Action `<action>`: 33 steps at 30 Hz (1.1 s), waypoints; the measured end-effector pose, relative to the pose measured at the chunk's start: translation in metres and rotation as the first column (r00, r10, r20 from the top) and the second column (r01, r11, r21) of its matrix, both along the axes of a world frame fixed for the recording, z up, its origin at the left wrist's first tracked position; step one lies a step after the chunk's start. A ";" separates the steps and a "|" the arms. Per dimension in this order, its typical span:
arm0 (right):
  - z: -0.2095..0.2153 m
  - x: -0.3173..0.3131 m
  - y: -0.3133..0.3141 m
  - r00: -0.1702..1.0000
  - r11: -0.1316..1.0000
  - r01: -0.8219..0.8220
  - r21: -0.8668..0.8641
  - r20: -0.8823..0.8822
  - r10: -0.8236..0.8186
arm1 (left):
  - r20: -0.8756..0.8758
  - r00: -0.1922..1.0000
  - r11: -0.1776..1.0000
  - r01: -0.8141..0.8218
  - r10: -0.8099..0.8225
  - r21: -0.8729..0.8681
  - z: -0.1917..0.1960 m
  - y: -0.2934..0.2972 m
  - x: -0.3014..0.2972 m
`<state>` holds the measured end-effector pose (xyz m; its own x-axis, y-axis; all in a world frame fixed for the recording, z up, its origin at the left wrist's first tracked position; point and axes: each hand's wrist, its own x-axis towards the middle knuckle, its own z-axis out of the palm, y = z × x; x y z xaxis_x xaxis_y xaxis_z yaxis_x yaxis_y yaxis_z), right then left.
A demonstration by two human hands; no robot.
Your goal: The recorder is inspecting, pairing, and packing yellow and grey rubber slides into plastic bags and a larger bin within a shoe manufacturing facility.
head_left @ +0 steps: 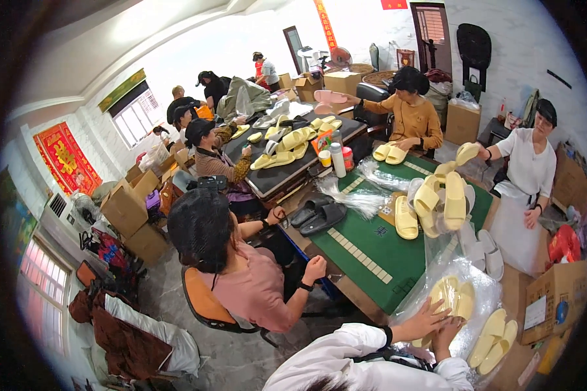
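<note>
Bagging looks partly done at this corner of the green table (372,241): a pair of pale yellow slippers (455,298) already sits inside a clear plastic bag (466,277) at the table's near right edge, and both of the person's hands are on it. The left hand (425,319) lies spread with fingers wide against the bag's near side, pressing on the plastic rather than gripping; the right hand (445,333) sits just below and beside it, curled at the bag's lower end, and whether it pinches the plastic or one sole I cannot tell, since the wrinkled film blurs that spot. The bag's mouth appears unsealed, so closing it seems to be what remains for this pair. Just to the right, a second yellow pair (493,339) lies bare on the brown surface, not yet wrapped, by my judgement next in line. Farther up the table a loose heap of yellow slippers (437,202) rests together with a few white ones (486,251), all unbagged, and spare clear bags (355,195) lie near the table's far left side beside a black pair (319,215). Other people sit around the table; one in white (531,166) holds up a single yellow slipper, and one in a pink top (254,287) sits at the left edge. Most of the stock, then, is unpacked
</note>
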<state>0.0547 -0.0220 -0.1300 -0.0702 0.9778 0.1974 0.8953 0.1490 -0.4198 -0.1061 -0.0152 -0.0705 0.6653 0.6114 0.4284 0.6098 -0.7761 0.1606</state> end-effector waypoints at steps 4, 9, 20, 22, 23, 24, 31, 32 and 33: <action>-0.002 -0.001 -0.002 0.998 0.994 -0.055 0.098 0.030 0.053 | 0.031 0.999 0.999 0.026 -0.028 0.046 -0.004 -0.001 0.001; 0.016 -0.010 0.003 0.991 0.991 -0.131 0.035 -0.005 0.131 | 0.031 0.999 0.997 0.026 -0.029 0.079 0.007 -0.003 0.000; 0.001 -0.012 0.004 0.985 0.979 -0.155 0.129 -0.052 0.163 | 0.089 0.996 0.999 -0.027 0.025 0.022 0.019 0.004 -0.005; 0.003 -0.011 0.005 0.985 0.987 -0.134 0.083 -0.099 0.142 | 0.073 0.997 0.997 0.018 -0.023 0.073 0.014 0.004 -0.005; 0.008 -0.010 0.005 0.986 0.991 -0.126 0.045 -0.109 0.130 | 0.073 0.997 0.997 0.012 -0.017 0.075 0.010 0.004 -0.005; 0.011 -0.011 0.006 0.986 0.993 -0.118 0.006 -0.118 0.118 | 0.060 0.997 0.993 0.039 -0.046 0.114 0.007 0.004 -0.005; -0.030 0.002 0.014 0.992 0.990 -0.121 0.066 -0.030 0.124 | 0.112 0.988 0.989 0.090 -0.103 0.120 -0.011 0.003 -0.004; -0.040 0.007 0.015 0.993 0.992 -0.111 0.067 -0.026 0.113 | 0.115 0.987 0.988 0.100 -0.114 0.122 -0.010 0.004 0.000; -0.054 0.011 0.018 0.994 0.981 -0.072 0.182 0.099 0.055 | 0.114 0.987 0.991 0.106 -0.114 0.077 -0.010 0.004 0.002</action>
